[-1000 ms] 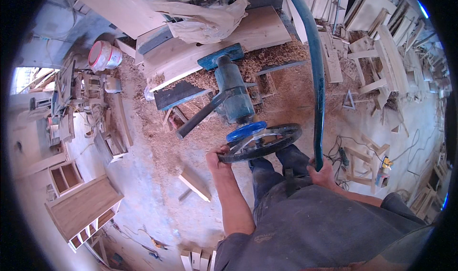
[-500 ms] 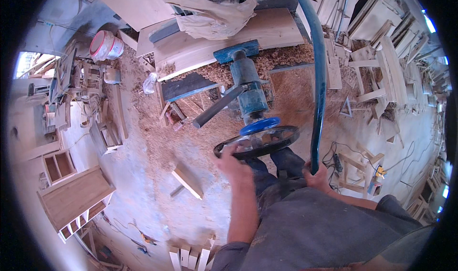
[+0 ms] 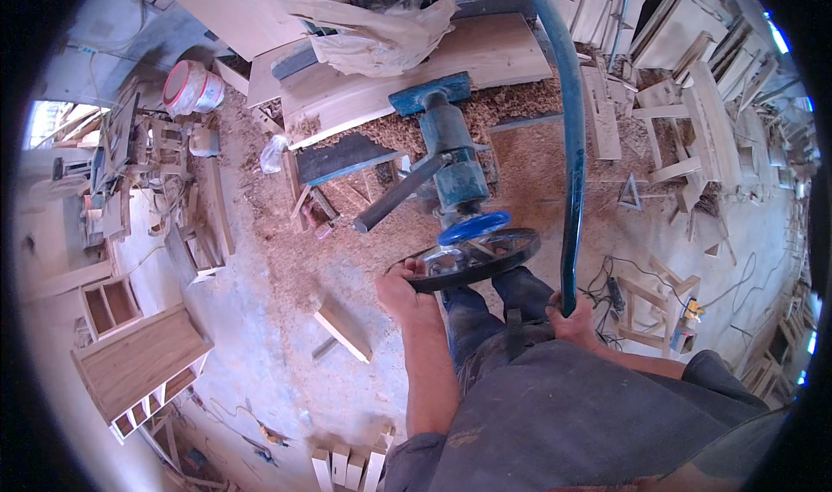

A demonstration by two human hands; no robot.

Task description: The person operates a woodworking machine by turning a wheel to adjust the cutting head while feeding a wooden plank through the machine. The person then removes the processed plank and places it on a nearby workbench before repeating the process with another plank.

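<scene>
My left hand has its fingers curled over the left side of a large black handwheel. Just above that wheel sits a smaller blue handwheel, on the end of a teal metal screw shaft with a grey side lever. My right hand is closed around the lower end of a long curved teal bar. Beyond the shaft, wooden boards lie on the machine, and a dusty plastic sheet drapes over its upper part.
Wood shavings cover the floor around the machine. A white-and-red bucket stands at far left, a wooden cabinet at lower left. A wood block lies nearer me. Wooden frames and a power cable are at right.
My left hand has shifted slightly left along the black wheel's rim, and its fingers now curl over it. My right hand stays on the bar.
</scene>
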